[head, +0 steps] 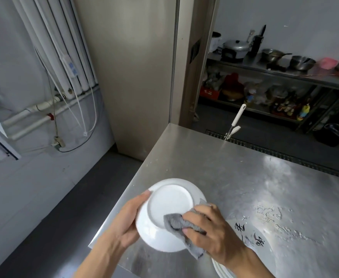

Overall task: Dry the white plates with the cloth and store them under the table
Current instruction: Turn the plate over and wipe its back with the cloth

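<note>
Counted: two hands, one cloth, one plate in hand, one stack of plates.

Held above the near left corner of the steel tabletop [245, 167]: one white plate [165, 213], tilted, underside toward the camera. Gripped at its left rim by the left hand [124, 223], thumb along the edge, fingers hidden behind. Pressed against the underside at the lower right: one grey cloth [176, 223], bunched and clamped in the curled fingers of the right hand [206, 227].

Lying on the tabletop just right of the held plate, partly under the right forearm: one stack of plates [220, 271], topmost marked with black brush characters. Several rims visible; exact count not determinable. Beyond the stack: scattered water drops [269, 213].

At the far edge of the tabletop: one white-handled tool [236, 119], tilted; type not determinable.

Against the back wall: one metal rack [265, 71]. On its upper shelf: one lidded pot [235, 47], one handled pan [271, 55], one metal bowl [302, 62], one pink item [328, 63]. Contents of pan and bowl not visible. Lower shelf crowded with bottles and bags, not countable. On the floor at right: one black bin [333, 133], lined with a bag.
</note>
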